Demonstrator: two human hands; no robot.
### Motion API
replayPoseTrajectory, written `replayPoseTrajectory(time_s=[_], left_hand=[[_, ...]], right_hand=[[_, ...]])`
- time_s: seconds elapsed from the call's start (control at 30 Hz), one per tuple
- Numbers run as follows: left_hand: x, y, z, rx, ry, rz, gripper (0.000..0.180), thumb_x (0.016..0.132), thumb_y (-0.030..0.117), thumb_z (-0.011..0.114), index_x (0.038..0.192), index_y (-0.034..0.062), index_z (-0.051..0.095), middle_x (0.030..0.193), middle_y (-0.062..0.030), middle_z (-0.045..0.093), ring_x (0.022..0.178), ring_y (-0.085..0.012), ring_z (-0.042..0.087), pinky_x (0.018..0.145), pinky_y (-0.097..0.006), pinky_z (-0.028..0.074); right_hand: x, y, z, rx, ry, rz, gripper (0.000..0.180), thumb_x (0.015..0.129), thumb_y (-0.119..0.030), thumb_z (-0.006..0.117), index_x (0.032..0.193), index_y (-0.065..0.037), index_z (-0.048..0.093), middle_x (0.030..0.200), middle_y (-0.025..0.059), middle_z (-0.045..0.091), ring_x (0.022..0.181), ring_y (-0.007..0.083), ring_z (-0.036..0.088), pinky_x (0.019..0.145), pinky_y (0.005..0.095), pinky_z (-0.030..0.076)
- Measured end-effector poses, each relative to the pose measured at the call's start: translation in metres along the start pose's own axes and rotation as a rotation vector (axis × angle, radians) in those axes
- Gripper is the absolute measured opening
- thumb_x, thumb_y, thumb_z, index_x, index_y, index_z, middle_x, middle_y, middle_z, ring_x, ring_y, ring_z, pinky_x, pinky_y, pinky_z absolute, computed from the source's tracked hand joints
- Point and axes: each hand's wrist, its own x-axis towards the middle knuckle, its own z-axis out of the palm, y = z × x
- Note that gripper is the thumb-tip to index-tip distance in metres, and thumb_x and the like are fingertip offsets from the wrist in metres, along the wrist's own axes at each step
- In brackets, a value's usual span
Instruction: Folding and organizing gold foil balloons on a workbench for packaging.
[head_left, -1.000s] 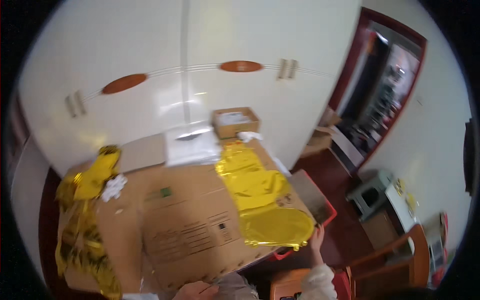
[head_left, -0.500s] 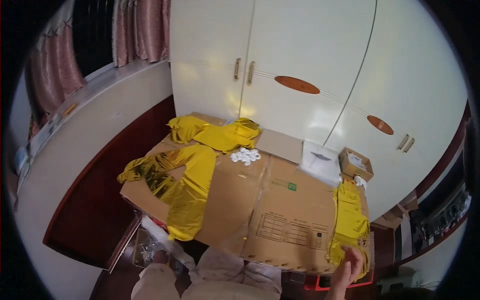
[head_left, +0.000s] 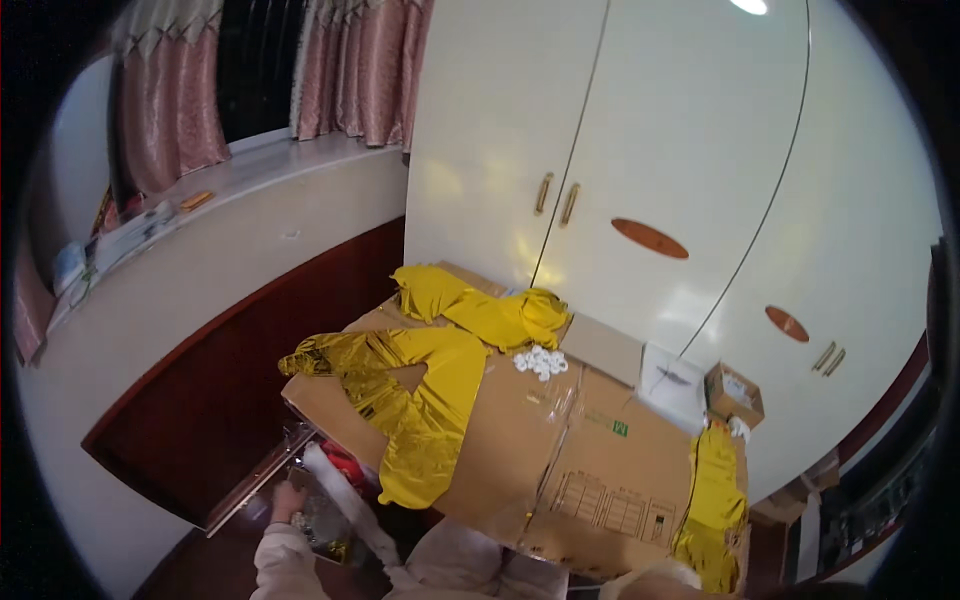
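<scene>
In front of you is a flattened cardboard box (head_left: 560,460). On it lie gold foil balloons (head_left: 425,400), small white pieces (head_left: 540,362) and a small carton (head_left: 733,394).

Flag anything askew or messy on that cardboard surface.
Crumpled gold foil sheets sprawl across the flattened cardboard, one hanging over its near edge. Another gold piece droops off the right end. Small white pieces lie loose mid-surface. Left hand reaches below the edge.

Left hand (head_left: 289,497) is down by the shiny wrapping (head_left: 325,520) under the cardboard sheet (head_left: 560,460), gold foil balloons (head_left: 420,400) sprawled on top.
</scene>
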Motion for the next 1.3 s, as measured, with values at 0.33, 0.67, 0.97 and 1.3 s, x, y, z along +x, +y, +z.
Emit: replayPoseTrajectory(time_s=[0.33, 0.67, 0.97, 1.3], left_hand=[[-0.112, 0.374, -0.092, 0.113, -0.028, 1.091, 0.028, 0.079, 0.032, 0.067, 0.083, 0.0054, 0.062, 0.08, -0.0104, 0.061, 0.081, -0.033, 0.062, 0.072, -0.042, 0.051], [-0.12, 0.398, -0.077, 0.525, -0.249, 1.215, 0.01, 0.078, 0.014, 0.058, 0.075, 0.0064, 0.063, 0.072, -0.0094, 0.065, 0.068, -0.0257, 0.068, 0.057, -0.035, 0.054], [-0.111, 0.402, -0.072, 0.429, -0.287, 1.074, 0.011, 0.081, 0.014, 0.059, 0.087, 0.0053, 0.062, 0.081, -0.0106, 0.065, 0.078, -0.0295, 0.068, 0.065, -0.041, 0.054], [-0.093, 0.416, -0.089, 0.074, -0.132, 1.017, 0.022, 0.081, 0.013, 0.068, 0.102, 0.0049, 0.065, 0.092, -0.0132, 0.066, 0.086, -0.032, 0.065, 0.073, -0.041, 0.053]], right_hand=[[-0.05, 0.092, -0.065, -0.497, -0.265, 0.829, 0.039, 0.093, -0.03, 0.06, 0.124, -0.005, 0.059, 0.114, 0.0144, 0.066, 0.116, 0.03, 0.056, 0.098, 0.0403, 0.043], [-0.121, 0.154, -0.121, -0.935, -0.181, 0.701, 0.028, 0.091, -0.016, 0.059, 0.115, -0.004, 0.063, 0.097, 0.0161, 0.069, 0.089, 0.035, 0.065, 0.08, 0.0419, 0.05], [-0.124, 0.172, -0.137, -1.325, -0.208, 0.559, 0.035, 0.089, -0.023, 0.062, 0.122, -0.012, 0.061, 0.12, 0.0095, 0.063, 0.11, 0.0294, 0.059, 0.092, 0.0424, 0.046], [-0.121, 0.236, -0.155, -1.32, -0.102, 0.606, 0.02, 0.087, -0.023, 0.064, 0.099, -0.008, 0.069, 0.095, 0.009, 0.069, 0.093, 0.0265, 0.064, 0.085, 0.0398, 0.046]])
